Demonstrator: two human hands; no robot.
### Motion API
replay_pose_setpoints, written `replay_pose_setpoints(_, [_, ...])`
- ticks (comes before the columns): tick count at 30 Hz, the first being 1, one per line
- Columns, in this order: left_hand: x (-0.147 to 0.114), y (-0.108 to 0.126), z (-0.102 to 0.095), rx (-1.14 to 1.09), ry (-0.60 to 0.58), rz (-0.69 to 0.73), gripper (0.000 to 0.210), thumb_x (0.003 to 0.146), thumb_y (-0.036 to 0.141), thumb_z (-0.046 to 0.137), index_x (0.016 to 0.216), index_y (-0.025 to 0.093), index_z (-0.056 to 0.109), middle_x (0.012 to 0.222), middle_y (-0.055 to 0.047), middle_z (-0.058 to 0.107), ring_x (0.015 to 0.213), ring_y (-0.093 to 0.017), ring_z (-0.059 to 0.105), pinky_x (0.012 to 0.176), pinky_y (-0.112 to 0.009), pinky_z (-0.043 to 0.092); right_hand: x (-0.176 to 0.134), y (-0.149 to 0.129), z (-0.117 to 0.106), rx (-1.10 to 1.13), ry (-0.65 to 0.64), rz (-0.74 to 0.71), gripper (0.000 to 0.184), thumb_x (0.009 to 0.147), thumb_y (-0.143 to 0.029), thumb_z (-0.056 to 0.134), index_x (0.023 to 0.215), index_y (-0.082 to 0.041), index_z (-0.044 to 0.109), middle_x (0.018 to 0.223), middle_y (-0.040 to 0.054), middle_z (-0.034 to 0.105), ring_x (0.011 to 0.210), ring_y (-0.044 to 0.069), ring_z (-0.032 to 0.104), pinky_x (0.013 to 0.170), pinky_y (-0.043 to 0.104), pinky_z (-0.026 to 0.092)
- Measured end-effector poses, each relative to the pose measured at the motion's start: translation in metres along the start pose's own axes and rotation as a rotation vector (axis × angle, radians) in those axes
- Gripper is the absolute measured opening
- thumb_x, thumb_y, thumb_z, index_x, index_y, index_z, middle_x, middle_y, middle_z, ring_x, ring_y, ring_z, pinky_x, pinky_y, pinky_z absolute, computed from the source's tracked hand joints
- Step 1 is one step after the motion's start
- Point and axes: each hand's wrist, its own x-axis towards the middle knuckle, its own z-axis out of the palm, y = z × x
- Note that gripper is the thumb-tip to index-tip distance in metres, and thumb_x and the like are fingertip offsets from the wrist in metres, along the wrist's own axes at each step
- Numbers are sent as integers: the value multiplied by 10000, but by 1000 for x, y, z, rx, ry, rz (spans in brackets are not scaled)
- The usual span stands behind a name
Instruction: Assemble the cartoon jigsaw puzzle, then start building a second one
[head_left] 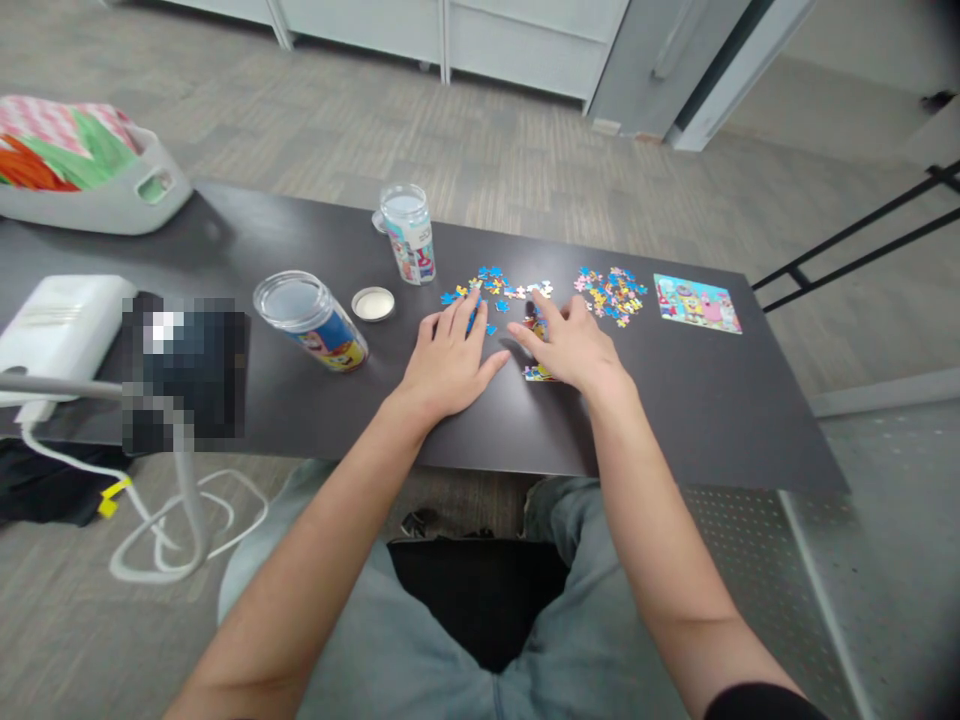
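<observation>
My left hand (454, 360) lies palm down on the dark table, fingers spread, the fingertips over some blue jigsaw puzzle pieces (491, 275). To its right, my right hand (571, 342) reaches over a small joined section of puzzle (538, 373), partly covering it. The right fingers are apart, with fingertips down at the section's upper edge; whether a piece sits under them is hidden. Beyond the right hand is a heap of mixed loose pieces (611, 292). A colourful picture card (697, 303) lies flat at the far right of the heap.
Left of my hands stand two clear-topped canisters, one blue and yellow (330, 335), one lighter (411, 240). A round lid (373, 304) lies between them. Farther left are a white box-shaped device (64, 320) with cables and a white basket (150, 205) of colourful cloth.
</observation>
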Motion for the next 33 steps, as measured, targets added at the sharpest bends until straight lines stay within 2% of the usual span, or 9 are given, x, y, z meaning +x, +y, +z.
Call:
replay_pose_setpoints(4, [-8,0,-2,0,-17,7,905,1215,700,512,1979,215,534,2122,-188,409,1975,-545,368,1581,-855,332,14,6,12,0,49,-55,869,1256,-819,670,1985,-347,654,1675,343,674,1535,672,746,1247,894,622])
replay_pose_setpoints(8, [-15,-2,-9,-3,-64,-1,960,1209,730,502,1998,183,497,2155,-179,325,1999,-525,324,1617,-812,296,24,27,15,95,64,-163,763,1246,-762,736,1889,-355,782,1549,276,676,1407,543,792,1292,786,644])
replay_pose_setpoints(11, [-18,-3,-13,-6,-85,-15,996,1204,742,495,2004,149,475,2160,-195,302,2001,-527,314,1618,-806,300,29,43,10,196,76,-319,559,1221,-679,806,1657,-365,963,1369,208,709,1351,473,760,1331,728,637])
replay_pose_setpoints(14, [-17,-3,-14,-18,-72,-19,965,1196,747,522,2012,235,484,2156,-153,340,1994,-519,329,1609,-814,319,31,53,5,265,79,-417,415,1210,-633,816,1394,-353,1062,1165,167,705,1272,455,721,1276,717,650])
replay_pose_setpoints(19, [-17,1,-17,8,-91,-16,912,1207,743,504,2012,314,505,2150,-141,355,1980,-538,336,1584,-856,328,31,55,6,294,78,-453,501,1169,-452,846,1630,-305,977,1237,153,682,1225,403,715,1236,646,660])
replay_pose_setpoints(23, [-17,1,-19,1,-82,5,840,1217,719,522,1953,321,605,2125,-185,389,1943,-587,361,1544,-908,346,27,51,4,252,60,-446,357,1153,-395,854,1450,-316,1035,1245,137,669,1245,388,708,1226,601,660])
replay_pose_setpoints(26, [-17,-2,-17,-15,-49,31,746,1218,647,593,1876,309,688,2083,-212,447,1906,-569,406,1536,-869,358,22,48,-3,279,6,-441,278,1156,-410,848,1339,-326,1040,1243,127,683,1261,388,715,1208,591,669])
replay_pose_setpoints(30, [-14,-6,-10,-41,15,52,651,1189,585,711,1798,354,744,1994,-185,552,1863,-521,435,1534,-792,362,19,47,-7,311,-90,-492,256,1121,-428,900,1322,-366,1046,1290,121,693,1351,396,714,1265,591,643])
replay_pose_setpoints(33, [-9,-2,-8,-41,25,48,613,1194,581,705,1761,356,767,1974,-190,554,1848,-522,428,1522,-786,353,17,51,-8,331,-77,-482,290,1119,-436,898,1367,-364,1030,1291,104,696,1207,351,722,1196,557,661])
